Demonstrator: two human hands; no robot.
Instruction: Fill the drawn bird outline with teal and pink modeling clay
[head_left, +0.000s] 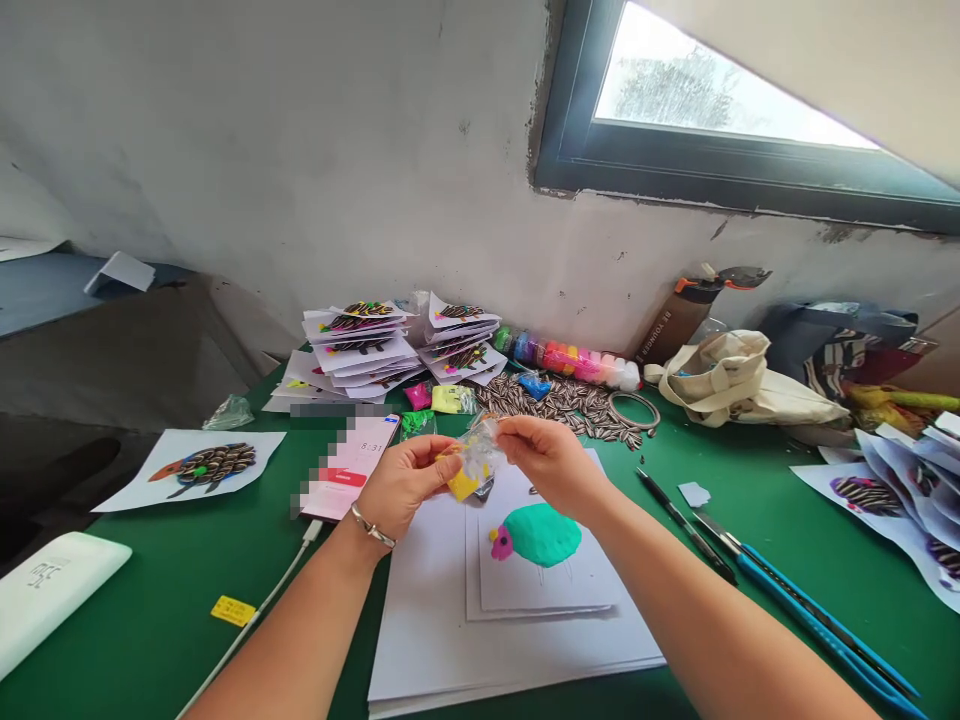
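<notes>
My left hand (403, 482) and my right hand (551, 458) meet above a stack of white paper (510, 610). Both pinch a small clear plastic bag (480, 452) with a lump of yellow clay (463, 484) in it. The left fingers grip the bag's lower part by the clay, the right fingers pinch its top. On the top sheet below lies a teal clay body with a pink head (536, 536), shaped like a bird.
On the green table (157, 620) lie a phone (352, 465) on a cable, a white power bank (49, 595), finished seed pictures (390, 345), sunflower seeds (570, 405), clay pots (570, 358), pens (787, 600), a cloth bag (739, 380) and a bottle (675, 315).
</notes>
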